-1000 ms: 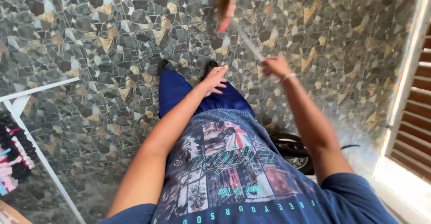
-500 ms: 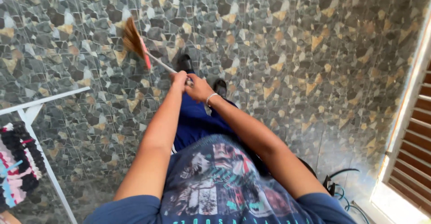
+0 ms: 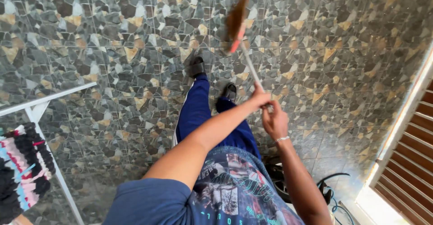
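A person looks down at their own body while sweeping a stone-patterned tile floor (image 3: pixel 112 49). Both hands are clenched around the thin pale handle of a broom (image 3: pixel 246 49) — the left hand (image 3: pixel 260 98) higher on the shaft, the right hand (image 3: pixel 275 122), with a bracelet at the wrist, just below it. Stacked like this, the hands seem set to steer the long handle. The brown bristle head, with a red band, sits on the floor ahead of the black shoes (image 3: pixel 212 78), slightly to the right. Wide open floor lies ahead and to both sides. At the left edge stands a white metal rack (image 3: pixel 40 107) with a striped woven cloth (image 3: pixel 22 162); at the right, a slatted wooden door (image 3: pixel 410 157) and black cables (image 3: pixel 331 191) near the feet — these hem in the swing
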